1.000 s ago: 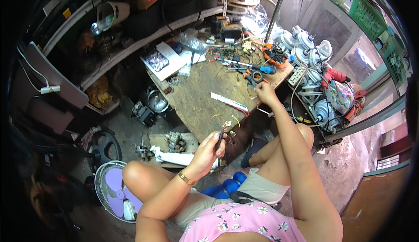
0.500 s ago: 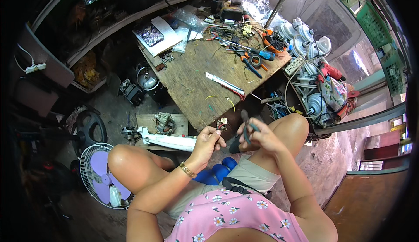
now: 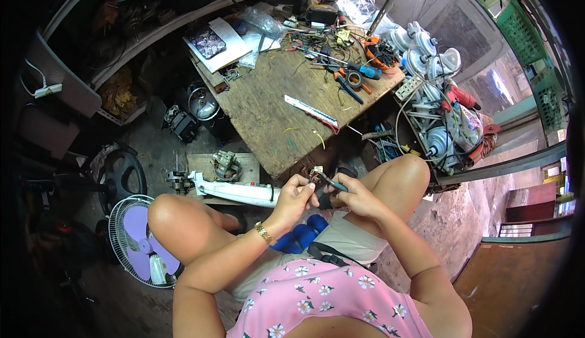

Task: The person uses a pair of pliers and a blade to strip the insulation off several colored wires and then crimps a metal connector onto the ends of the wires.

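Observation:
My left hand point(image 3: 297, 193) pinches a small metal part point(image 3: 315, 172) with thin wires, held just off the near edge of the wooden worktable point(image 3: 262, 118). My right hand point(image 3: 355, 196) grips a slim tool with a teal handle point(image 3: 334, 183), its tip touching that small part. Both hands meet between my bare knees, above my lap. A gold bracelet sits on my left wrist.
On the table lie a utility knife point(image 3: 312, 110), pliers point(image 3: 348, 85), a blue-handled screwdriver point(image 3: 365, 70), wire scraps and a booklet point(image 3: 216, 43). Stacked white fan motors point(image 3: 426, 64) stand to the right. A white fan housing point(image 3: 231, 190), a purple-bladed fan point(image 3: 139, 240) and motor parts lie on the floor.
My right hand pulled back from the far end of the table with a tool and joined my left hand in front of me. The view tilted down toward my lap.

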Action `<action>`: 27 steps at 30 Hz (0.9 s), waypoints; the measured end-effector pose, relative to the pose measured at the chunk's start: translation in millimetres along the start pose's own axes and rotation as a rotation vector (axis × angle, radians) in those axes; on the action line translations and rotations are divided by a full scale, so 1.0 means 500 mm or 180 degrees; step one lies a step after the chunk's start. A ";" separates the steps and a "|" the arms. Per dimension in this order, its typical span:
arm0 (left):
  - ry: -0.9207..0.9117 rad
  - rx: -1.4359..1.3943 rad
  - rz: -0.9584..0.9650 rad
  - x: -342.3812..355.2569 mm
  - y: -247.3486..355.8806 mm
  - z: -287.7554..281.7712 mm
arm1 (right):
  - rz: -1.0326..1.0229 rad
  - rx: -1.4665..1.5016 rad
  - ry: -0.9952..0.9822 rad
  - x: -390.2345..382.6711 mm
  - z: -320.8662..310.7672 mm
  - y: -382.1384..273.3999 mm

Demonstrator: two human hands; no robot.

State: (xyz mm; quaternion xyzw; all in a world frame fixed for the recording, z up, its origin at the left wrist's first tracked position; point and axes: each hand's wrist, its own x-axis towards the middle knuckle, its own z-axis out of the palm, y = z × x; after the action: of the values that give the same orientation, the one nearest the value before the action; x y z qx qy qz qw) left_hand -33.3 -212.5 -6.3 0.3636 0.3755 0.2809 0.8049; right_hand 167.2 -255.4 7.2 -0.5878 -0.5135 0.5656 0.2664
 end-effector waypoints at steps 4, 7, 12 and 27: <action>-0.0130 0.0149 -0.0093 -0.004 0.001 0.005 | 0.0224 0.0134 0.0224 -0.008 0.007 0.001; -0.0189 0.0109 -0.0136 -0.003 -0.011 -0.001 | 0.0386 0.0029 -0.0025 -0.009 0.007 0.000; -0.0264 0.0123 -0.0287 -0.003 -0.010 0.001 | 0.0155 -0.0210 0.0148 -0.013 0.026 0.046; 0.0025 0.0043 -0.0529 -0.003 -0.065 -0.016 | 0.1094 0.1644 -0.0138 -0.028 0.096 0.079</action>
State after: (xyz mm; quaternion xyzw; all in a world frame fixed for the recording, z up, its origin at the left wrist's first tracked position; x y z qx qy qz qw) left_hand -34.6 -229.3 -35.1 0.3354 0.4095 0.2120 0.8215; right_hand 136.7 -294.0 -33.2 -0.5667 -0.2515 0.7265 0.2963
